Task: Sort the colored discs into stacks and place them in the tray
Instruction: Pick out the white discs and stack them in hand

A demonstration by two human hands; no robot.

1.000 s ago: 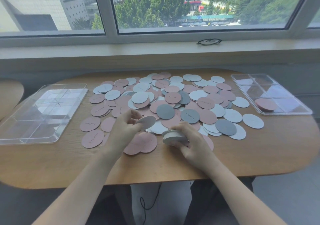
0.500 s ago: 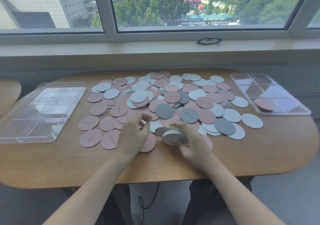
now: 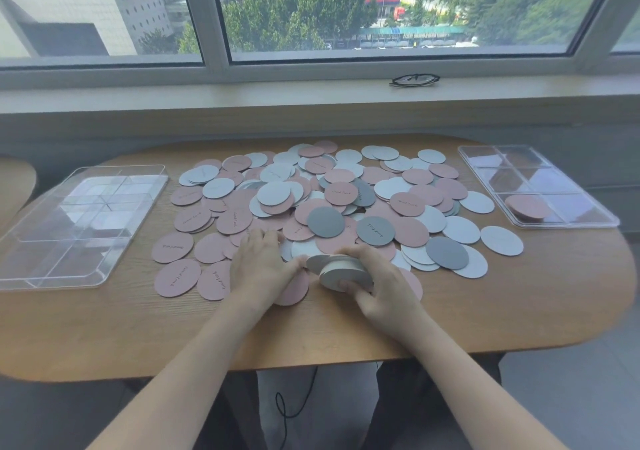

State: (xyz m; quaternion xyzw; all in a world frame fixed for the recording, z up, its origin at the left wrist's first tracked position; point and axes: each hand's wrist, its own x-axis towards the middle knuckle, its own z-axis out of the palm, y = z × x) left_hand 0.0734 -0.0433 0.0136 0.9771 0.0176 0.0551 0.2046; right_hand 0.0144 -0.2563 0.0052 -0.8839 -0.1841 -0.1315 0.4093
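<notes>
The surface (image 3: pixel 519 304) is light wood with a visible grain, smooth and matt. The discs (image 3: pixel 341 193) look like matt card. Both trays (image 3: pixel 540 186) are clear glossy plastic.

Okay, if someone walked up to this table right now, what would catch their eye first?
Probably the big heap of pink, white and grey round discs spread over the middle of the oval wooden table. Next, at its near edge, the right hand holds a stack of white discs while the left hand rests on the discs beside it. Two clear plastic compartment trays flank the heap; the right tray holds a small stack of pink discs.
</notes>
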